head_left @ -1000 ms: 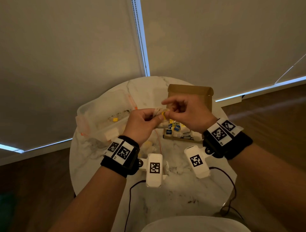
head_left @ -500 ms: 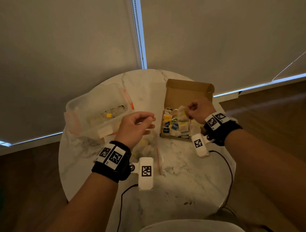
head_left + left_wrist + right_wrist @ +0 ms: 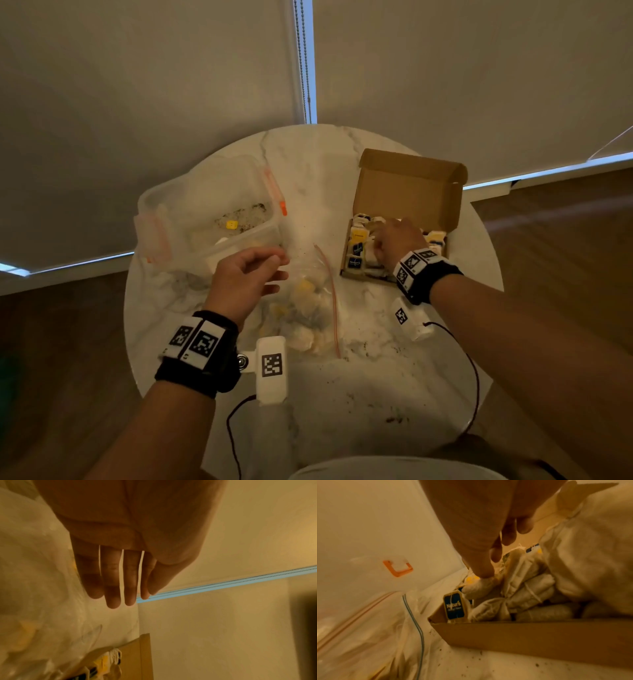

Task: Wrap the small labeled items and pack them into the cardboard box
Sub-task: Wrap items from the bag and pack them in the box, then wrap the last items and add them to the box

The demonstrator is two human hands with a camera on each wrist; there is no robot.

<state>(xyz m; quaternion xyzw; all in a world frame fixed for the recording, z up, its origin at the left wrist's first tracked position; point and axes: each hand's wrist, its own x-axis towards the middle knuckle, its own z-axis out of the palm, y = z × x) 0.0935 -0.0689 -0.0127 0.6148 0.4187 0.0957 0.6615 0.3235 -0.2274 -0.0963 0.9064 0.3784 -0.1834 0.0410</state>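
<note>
Seen from the head view: round marbled counter (image 3: 322,404), flecked with dark crumbs. Cardboard box (image 3: 409,186) on the far right part of it, lid flap standing up at the far end, long axis running away from the person. Packed inside, rows of small labeled items (image 3: 356,248), yellow and dark blue tags facing up along the left wall.

Right hand (image 3: 399,245) down in the box, among the items. In the right wrist view, fingers (image 3: 483,566) curled downward, thumb tip touching a pale wrapped bundle (image 3: 479,588) lying near the left wall of the box, long axis roughly across the box; cannot tell whether pinched or only pressed. Beside it, a blue tag (image 3: 453,606) standing upright in the near left corner, printed face toward the camera.

Left hand (image 3: 248,279) hovering above the counter, holding nothing, fingers (image 3: 113,584) straight and loosely parted, pointing toward the box.

Just below and right of that hand, a clear zip bag (image 3: 308,308) lying flat, red seal strip running near to far, yellow and pale pieces inside. Far left, a clear plastic tub (image 3: 205,219) with orange clips, a small yellow piece inside.
</note>
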